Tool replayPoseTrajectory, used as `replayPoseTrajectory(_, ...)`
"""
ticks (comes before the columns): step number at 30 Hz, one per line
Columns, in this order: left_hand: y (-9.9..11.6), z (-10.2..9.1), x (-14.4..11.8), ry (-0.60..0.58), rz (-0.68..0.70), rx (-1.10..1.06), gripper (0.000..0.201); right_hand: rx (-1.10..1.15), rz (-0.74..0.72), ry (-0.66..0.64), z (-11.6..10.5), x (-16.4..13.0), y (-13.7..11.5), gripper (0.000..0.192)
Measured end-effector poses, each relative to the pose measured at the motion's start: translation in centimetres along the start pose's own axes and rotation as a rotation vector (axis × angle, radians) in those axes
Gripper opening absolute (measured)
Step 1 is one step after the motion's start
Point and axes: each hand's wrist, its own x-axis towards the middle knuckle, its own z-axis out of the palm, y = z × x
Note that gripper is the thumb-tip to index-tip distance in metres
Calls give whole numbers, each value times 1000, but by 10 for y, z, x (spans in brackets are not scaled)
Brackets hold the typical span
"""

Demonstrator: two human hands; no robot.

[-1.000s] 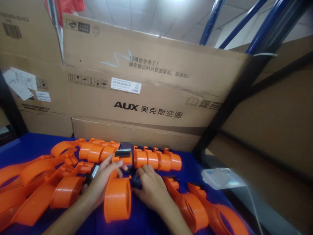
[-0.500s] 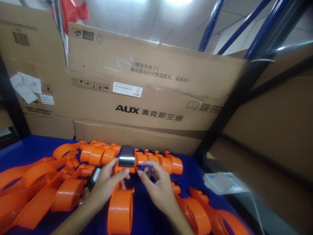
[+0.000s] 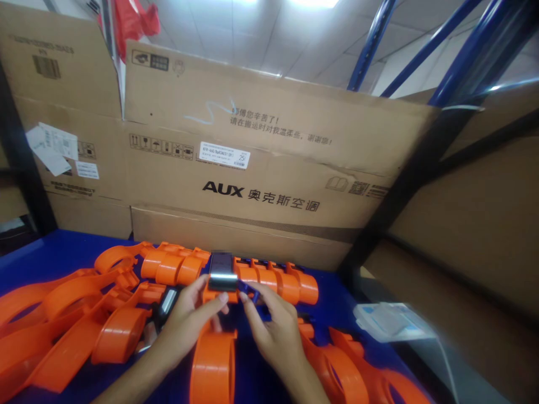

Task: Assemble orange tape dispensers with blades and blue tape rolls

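Note:
My left hand is closed around the head of an orange plastic tape dispenser, whose round hub hangs toward me. At its top is a dark plate with a shiny, toothed metal edge. Between thumb and fingers, my right hand pinches a small dark blue plastic part. That part is at the right side of the dispenser's head; whether it is seated there I cannot tell. My fingers partly hide both pieces.
Several orange dispensers lie to the left, more stand in a row behind my hands, and others lie at the right. A clear plastic box sits at the right edge of the blue surface. A cardboard wall closes off the back.
My right hand has brought the small blue part closer against the right side of the dispenser's head. My left hand keeps its hold. The whole view has shifted slightly.

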Motion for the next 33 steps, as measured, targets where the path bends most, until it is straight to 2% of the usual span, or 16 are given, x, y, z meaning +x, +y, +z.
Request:
replayPoseTrajectory(7,3,2,-1,19,3,-16,32,-37,-109,-27,2,-3,6,38)
replayPoseTrajectory(14,2,1,-2,26,18,12,30,-28,-141,-145,1,-3,3,46)
replayPoseTrajectory(18,1,1,-3,33,31,21,31,-34,-162,-110,4,-4,5,54)
replayPoseTrajectory(22,1,2,-4,38,35,3,32,-41,-174,-83,6,-5,8,55)
replayPoseTrajectory(33,0,2,-1,70,15,-39,35,-225,-283,-132,11,-7,9,64)
